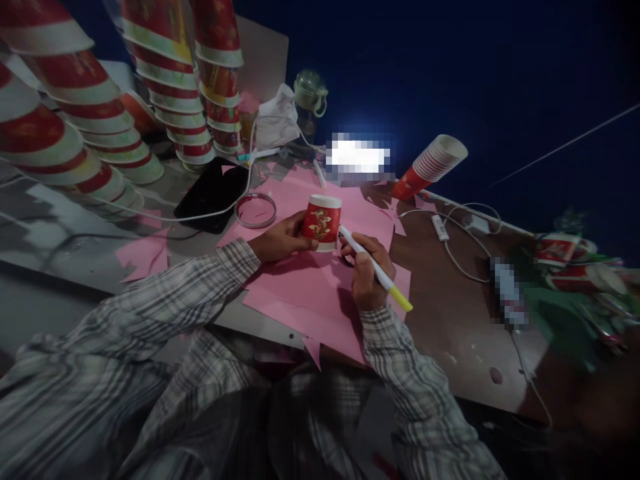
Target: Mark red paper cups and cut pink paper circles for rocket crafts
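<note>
My left hand is closed around the left side of a red paper cup with a white rim and a gold dragon-like print. The cup is upright above pink paper. In my right hand is a white marker with a yellow end pointing down towards me. Its other end is close to the cup's right side; whether it touches I cannot tell. A dark ring-like shape, partly hidden, shows by my right fingers. A roll of clear tape lies just beyond my left hand.
Tall stacks of red-and-white cups stand at the left, and a leaning cup stack at the back right. A black tablet-like object, white cables, pink scraps and a blurred phone-like device lie around the table.
</note>
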Motion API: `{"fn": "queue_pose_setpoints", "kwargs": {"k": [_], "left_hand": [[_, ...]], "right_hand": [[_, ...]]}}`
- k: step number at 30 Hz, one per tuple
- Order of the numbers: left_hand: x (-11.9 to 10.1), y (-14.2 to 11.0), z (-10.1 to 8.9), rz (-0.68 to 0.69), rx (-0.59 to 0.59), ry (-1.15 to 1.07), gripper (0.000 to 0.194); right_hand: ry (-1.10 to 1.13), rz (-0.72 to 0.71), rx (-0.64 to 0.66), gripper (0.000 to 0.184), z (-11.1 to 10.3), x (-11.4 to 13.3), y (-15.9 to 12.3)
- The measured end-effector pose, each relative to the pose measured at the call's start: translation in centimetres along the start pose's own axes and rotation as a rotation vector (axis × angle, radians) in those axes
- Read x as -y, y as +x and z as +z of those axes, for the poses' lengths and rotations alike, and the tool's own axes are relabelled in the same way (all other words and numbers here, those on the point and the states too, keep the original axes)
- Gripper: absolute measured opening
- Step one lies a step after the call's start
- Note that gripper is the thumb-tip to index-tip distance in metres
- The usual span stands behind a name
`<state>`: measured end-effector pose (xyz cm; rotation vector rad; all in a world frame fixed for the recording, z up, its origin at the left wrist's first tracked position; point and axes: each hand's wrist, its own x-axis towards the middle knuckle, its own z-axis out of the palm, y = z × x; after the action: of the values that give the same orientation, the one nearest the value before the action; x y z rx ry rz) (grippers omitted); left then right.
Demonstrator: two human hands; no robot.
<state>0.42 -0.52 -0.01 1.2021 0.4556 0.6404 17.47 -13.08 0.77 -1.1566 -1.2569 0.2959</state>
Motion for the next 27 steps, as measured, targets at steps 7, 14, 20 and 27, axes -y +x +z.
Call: {"fn": "queue_pose_setpoints", "kwargs": {"k": [7, 14, 20, 27], "left_hand": [[0.07, 0.12, -0.05, 0.019, 0.033, 0.016, 0.060], [-0.28, 0.13, 0.00, 0.008, 0.019, 0.060, 0.062], [-0.51, 0.06, 0.10, 0.002, -0.001, 0.064, 0.059], [-0.58, -0.03, 0.13, -0.023, -0.022, 0.064, 0.060]], "right_hand": [[-0.036, -0.012, 0.015, 0.030, 0.35, -0.08, 0.20], [-0.032, 0.031, -0.010, 0.030, 0.49, 0.13, 0.18], [-0.003, 0.005, 0.007, 0.025, 0.25, 0.19, 0.14], [0.005, -0.007, 0.063, 0.027, -0.12, 0.07, -0.08]]}}
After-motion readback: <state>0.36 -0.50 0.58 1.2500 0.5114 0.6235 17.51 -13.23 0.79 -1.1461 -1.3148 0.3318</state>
